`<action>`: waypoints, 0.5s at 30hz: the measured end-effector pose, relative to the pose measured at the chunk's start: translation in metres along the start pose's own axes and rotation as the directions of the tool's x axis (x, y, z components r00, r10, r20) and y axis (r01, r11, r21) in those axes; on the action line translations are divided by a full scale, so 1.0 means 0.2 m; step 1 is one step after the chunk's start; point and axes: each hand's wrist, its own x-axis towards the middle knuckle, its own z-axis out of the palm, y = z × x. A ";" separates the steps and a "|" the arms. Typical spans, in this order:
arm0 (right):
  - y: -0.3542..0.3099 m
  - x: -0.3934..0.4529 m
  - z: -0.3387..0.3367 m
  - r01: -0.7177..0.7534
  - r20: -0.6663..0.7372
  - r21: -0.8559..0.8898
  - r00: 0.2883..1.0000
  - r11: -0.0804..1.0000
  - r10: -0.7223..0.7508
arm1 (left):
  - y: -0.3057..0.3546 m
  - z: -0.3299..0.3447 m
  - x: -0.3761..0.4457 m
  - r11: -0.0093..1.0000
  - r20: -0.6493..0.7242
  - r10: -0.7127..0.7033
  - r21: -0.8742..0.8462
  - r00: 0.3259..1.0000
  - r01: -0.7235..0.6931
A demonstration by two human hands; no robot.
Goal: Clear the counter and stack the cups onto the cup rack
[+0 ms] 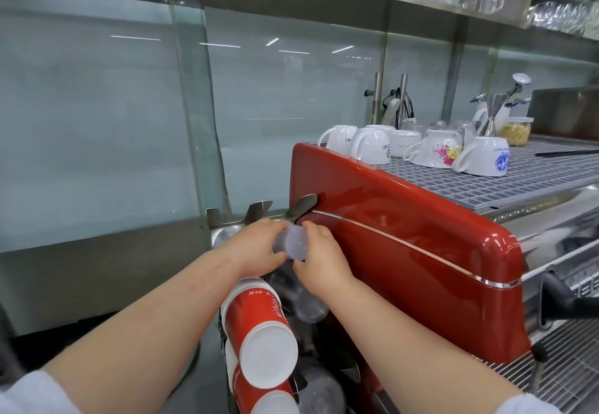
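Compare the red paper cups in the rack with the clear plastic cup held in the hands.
The stacked red paper cups with white bases are opaque and printed; the small clear plastic cup is see-through and plain. The red cups sit nested in the rack, untouched; the clear cup is held between the left hand and the right hand. The red cups look larger. Both lie tilted, bases toward the camera.

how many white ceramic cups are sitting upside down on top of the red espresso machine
5 that I can make out: two plain white mugs at the left, a low cup behind them, a floral cup, and a blue-logo cup. Others may be hidden behind.
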 end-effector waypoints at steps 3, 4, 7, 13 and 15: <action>0.00 0.02 -0.01 -0.014 0.046 -0.062 0.999 0.998 0.017 | 0.01 -0.01 0.00 1.000 0.025 -0.002 0.009 1.000 0.002; -0.01 0.01 -0.02 -0.027 0.070 -0.076 0.997 0.997 0.033 | 0.02 -0.02 -0.01 1.000 0.043 -0.005 0.008 0.999 0.005; -0.05 0.01 -0.05 -0.046 0.135 -0.139 0.989 0.989 0.065 | 0.03 -0.04 -0.01 1.000 0.086 -0.007 0.019 0.996 0.005; -0.29 0.03 -0.31 0.141 0.463 -0.307 0.886 0.941 0.018 | 0.08 -0.19 -0.03 0.983 0.314 -0.008 0.179 0.950 -0.051; -0.34 0.05 -0.41 0.215 0.541 -0.402 0.840 0.890 0.042 | 0.08 -0.30 -0.02 0.950 0.391 -0.053 0.303 0.919 -0.074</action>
